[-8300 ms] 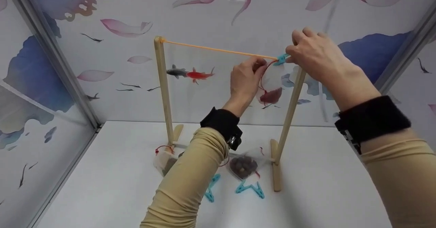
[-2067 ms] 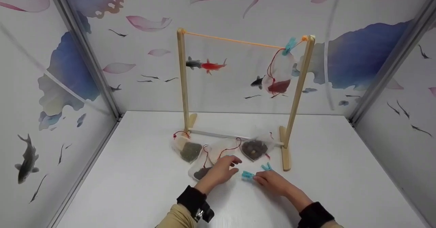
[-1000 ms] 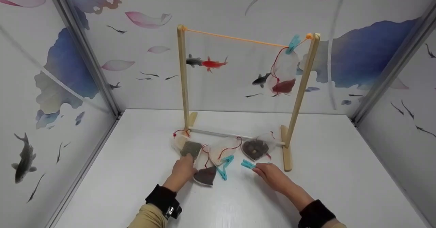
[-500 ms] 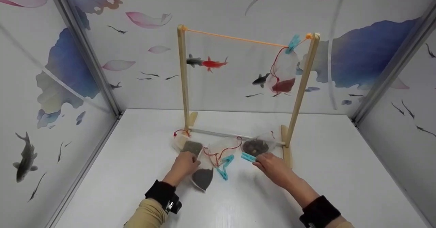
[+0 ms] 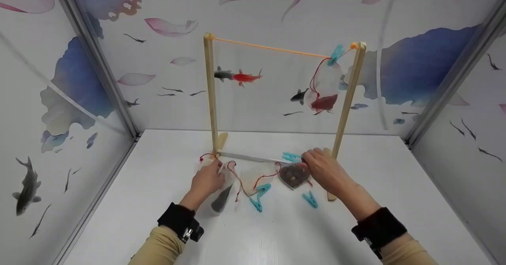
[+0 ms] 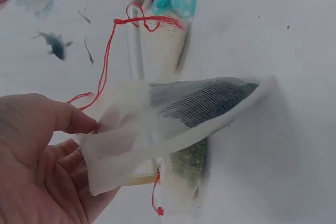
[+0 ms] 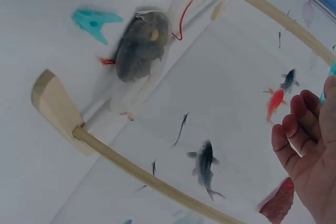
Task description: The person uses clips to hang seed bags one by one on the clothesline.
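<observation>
In the head view my left hand [image 5: 206, 180] pinches the top of a sheer drawstring pouch [image 5: 222, 198] with dark grains, raised so that it hangs tilted. In the left wrist view the pouch's mesh body [image 6: 202, 98] slants away from the thumb and fingers, its red cord loose. My right hand [image 5: 326, 168] holds a teal clothespin [image 5: 291, 156] by one end, raised before the right post's foot. In the right wrist view only a sliver of that clothespin shows. Below lies a pouch of brown lumps [image 7: 139, 51]. A pouch with green grains [image 6: 189, 163] lies behind the left hand's pouch.
A wooden frame carries an orange cord [image 5: 272, 50]. From it hangs a pouch with red contents [image 5: 325, 103], held by a teal clothespin [image 5: 336, 54]. A pale pouch [image 5: 257, 176] and loose clothespins [image 5: 310, 199] lie on the white table [image 5: 269, 237].
My left hand has picked up the dark-grain pouch by its top and lifted it. With its clothespin, my right hand has risen up and away, uncovering another clothespin on the table.
</observation>
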Demonstrator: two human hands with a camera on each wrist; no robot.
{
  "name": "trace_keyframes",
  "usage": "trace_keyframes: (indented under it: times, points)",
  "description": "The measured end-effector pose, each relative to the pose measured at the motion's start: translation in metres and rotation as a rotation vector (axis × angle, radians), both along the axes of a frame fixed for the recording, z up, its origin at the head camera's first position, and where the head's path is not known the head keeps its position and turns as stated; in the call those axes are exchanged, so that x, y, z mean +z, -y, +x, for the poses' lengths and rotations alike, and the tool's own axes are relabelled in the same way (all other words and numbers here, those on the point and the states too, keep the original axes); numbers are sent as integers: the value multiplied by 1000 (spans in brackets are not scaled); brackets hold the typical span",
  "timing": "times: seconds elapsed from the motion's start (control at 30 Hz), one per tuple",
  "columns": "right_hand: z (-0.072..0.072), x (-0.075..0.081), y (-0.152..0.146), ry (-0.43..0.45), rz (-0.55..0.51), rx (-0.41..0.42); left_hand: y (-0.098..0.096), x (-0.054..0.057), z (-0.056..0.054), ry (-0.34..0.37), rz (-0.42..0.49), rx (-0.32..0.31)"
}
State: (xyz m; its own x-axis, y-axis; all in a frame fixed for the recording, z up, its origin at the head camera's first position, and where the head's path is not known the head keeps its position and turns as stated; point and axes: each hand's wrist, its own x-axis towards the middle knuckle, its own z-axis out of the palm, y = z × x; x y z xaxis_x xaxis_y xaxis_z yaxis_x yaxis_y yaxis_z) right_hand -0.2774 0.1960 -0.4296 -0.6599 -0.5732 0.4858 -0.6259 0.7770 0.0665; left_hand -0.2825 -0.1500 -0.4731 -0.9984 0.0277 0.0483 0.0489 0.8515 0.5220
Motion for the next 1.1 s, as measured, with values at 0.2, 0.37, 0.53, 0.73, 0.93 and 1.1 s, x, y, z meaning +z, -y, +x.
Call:
trace_keyframes:
  times: [0.2,0.37,0.53,0.73,0.93,1.1]
  points:
    - [-13,34,-2,-78,38,9,-2,21,-2,-153,-103,-75]
    - [-27,70,-8,-164,11,41,-13,50,-9,-202,-133,-139]
    - [-39,113,-11,-218,-45,79,-31,79,-18,-190,-141,-206]
    - [-46,165,-11,-166,-19,1,-57,105,-37,-231,-85,-274]
    - [-53,207,-4,-143,49,-119,-76,127,-58,-384,22,-325]
    - [-60,235,-2,-113,122,-178,-95,148,-70,-451,2,-300]
